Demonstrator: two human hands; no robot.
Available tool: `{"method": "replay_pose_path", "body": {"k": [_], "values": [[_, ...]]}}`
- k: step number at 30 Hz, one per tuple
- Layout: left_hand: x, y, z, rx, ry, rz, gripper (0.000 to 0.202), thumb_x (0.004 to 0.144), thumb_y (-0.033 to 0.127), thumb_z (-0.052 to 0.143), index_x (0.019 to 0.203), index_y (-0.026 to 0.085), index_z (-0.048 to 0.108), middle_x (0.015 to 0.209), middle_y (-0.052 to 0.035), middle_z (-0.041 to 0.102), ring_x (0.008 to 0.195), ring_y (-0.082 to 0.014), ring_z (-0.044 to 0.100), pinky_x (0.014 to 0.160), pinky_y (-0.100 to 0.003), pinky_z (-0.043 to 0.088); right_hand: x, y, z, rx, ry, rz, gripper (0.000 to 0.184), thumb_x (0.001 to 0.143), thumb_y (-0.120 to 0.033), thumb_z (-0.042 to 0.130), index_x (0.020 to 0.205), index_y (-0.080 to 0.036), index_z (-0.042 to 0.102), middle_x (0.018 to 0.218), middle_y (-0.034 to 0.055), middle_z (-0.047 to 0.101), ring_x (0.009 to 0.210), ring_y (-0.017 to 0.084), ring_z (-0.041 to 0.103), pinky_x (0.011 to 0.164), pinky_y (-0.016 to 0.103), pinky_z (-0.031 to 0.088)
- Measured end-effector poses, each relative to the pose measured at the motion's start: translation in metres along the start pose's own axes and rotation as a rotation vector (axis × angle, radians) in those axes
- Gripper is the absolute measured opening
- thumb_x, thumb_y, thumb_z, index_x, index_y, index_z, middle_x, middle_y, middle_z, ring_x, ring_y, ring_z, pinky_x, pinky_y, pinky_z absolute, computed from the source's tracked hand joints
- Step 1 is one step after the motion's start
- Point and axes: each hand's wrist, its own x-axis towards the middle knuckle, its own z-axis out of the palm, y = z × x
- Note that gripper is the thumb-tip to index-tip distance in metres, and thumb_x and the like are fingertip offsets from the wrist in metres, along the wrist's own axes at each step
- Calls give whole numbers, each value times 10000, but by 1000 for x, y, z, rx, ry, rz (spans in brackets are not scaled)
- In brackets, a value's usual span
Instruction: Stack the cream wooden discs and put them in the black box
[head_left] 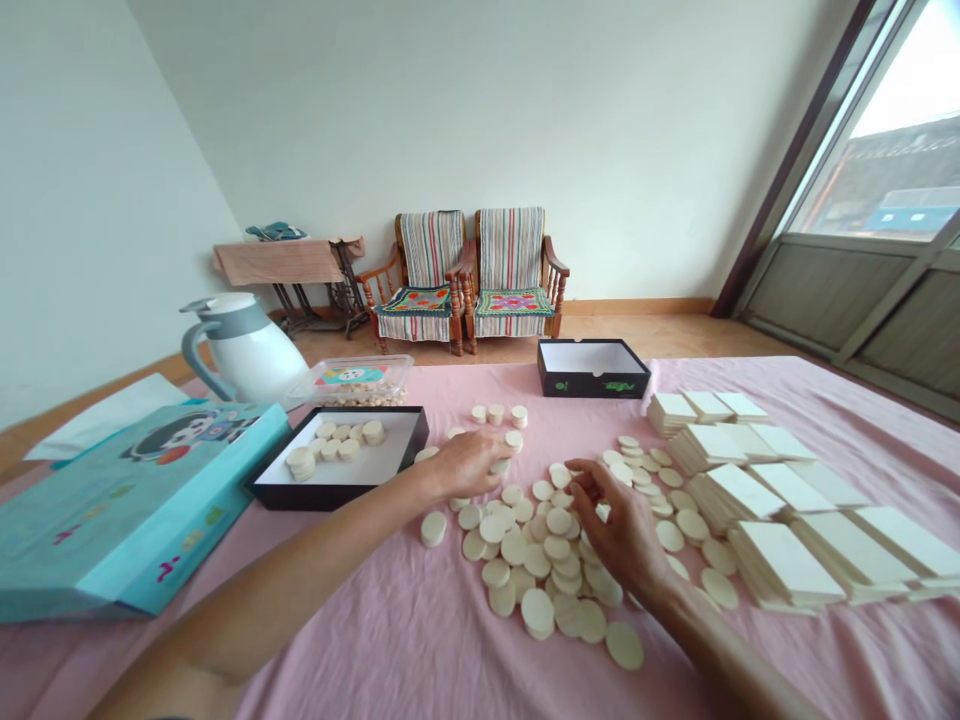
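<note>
Pale round wooden discs lie in a loose pile on the pink cloth in front of me. My left hand is at the pile's far left edge, fingers closed around a few discs; its palm side is hidden. A small disc stack shows by its fingertips. Over the right side of the pile, my right hand has curled fingers, with a pale disc showing between them. Three short disc stacks stand in a row beyond my left hand. Another stack stands left of the pile.
Left of my hands, a black-rimmed box tray holds several disc stacks. A turquoise box, a white jug and a clear plastic container stand beyond it. Rectangular white card stacks sit at right; another black box is at the far edge.
</note>
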Motion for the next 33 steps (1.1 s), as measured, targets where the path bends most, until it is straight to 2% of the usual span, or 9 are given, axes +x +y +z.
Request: {"method": "replay_pose_path", "body": {"k": [4, 8, 10, 21, 27, 33], "values": [[-3, -5, 1, 11, 10, 9, 194, 754, 181, 572, 936, 204, 632, 962, -46, 649, 887, -209, 609, 753, -283, 451, 2, 2, 0, -13, -10, 10, 201, 847, -213, 481, 1032, -191, 556, 748, -7, 625, 635, 117, 576, 624, 234, 447], [-6, -11, 0, -37, 12, 47, 445, 729, 194, 637, 1167, 225, 564, 1195, -74, 599, 1086, -243, 563, 872, -319, 437, 3, 5, 0, -27, -20, 38, 195, 849, -236, 488, 1025, -195, 560, 762, -1, 635, 646, 124, 584, 613, 238, 443], [-5, -13, 1, -61, 6, 62, 497, 725, 174, 649, 1207, 226, 539, 1233, -82, 583, 1124, -250, 547, 907, -336, 423, 2, 7, 1, -28, -33, 46, 186, 854, -245, 489, 1019, -199, 561, 754, -3, 635, 645, 127, 587, 616, 243, 440], [2, -14, 9, -4, -29, 38, 244, 751, 200, 646, 993, 200, 614, 984, -64, 651, 917, -238, 617, 780, -308, 451, 0, 10, -2, -42, -77, 42, 171, 859, -242, 479, 1003, -202, 562, 749, -4, 643, 651, 130, 595, 632, 248, 435], [2, -11, 9, -2, -15, 23, 312, 739, 226, 657, 1040, 223, 575, 1031, -57, 632, 965, -230, 602, 794, -297, 445, 1, 10, -2, -70, -88, 30, 181, 861, -245, 466, 1004, -196, 566, 749, 8, 639, 650, 134, 587, 619, 250, 430], [6, -3, 12, 46, -44, 10, 168, 734, 170, 597, 901, 190, 590, 931, -67, 639, 878, -235, 611, 729, -298, 449, 0, 8, -2, -80, -101, 27, 167, 864, -239, 460, 987, -201, 567, 743, 16, 635, 644, 144, 576, 637, 267, 438]]}}
